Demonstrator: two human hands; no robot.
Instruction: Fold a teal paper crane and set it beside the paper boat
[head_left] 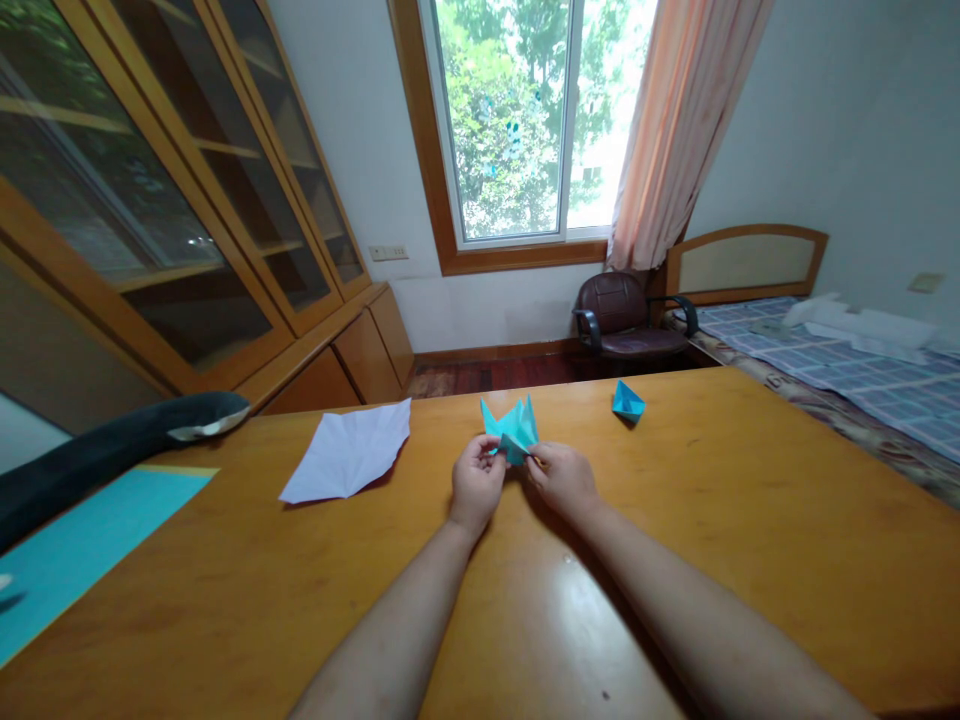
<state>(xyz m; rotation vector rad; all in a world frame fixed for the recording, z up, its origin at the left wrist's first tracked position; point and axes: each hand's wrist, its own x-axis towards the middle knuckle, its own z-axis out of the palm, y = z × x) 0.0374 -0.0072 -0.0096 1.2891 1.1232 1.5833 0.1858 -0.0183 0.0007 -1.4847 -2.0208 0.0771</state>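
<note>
Between my two hands is a light blue folded paper piece (513, 428), with several pointed corners standing up at its far side. My left hand (478, 484) pinches its near left edge between thumb and fingers. At the near right corner, my right hand (564, 480) grips the same paper with closed fingertips. Both hands are just above the wooden table (675, 540). A small darker blue folded paper (628, 402) rests on the table to the right, beyond my right hand. To the left lies a creased white sheet (349, 452), unfolded.
A blue sheet (97, 545) with a yellow edge lies at the table's left, beside a long dark object with a pale patch (120, 440). Past the table stand a brown armchair (628, 310), a bed (847, 350) and a glass-door cabinet (217, 170).
</note>
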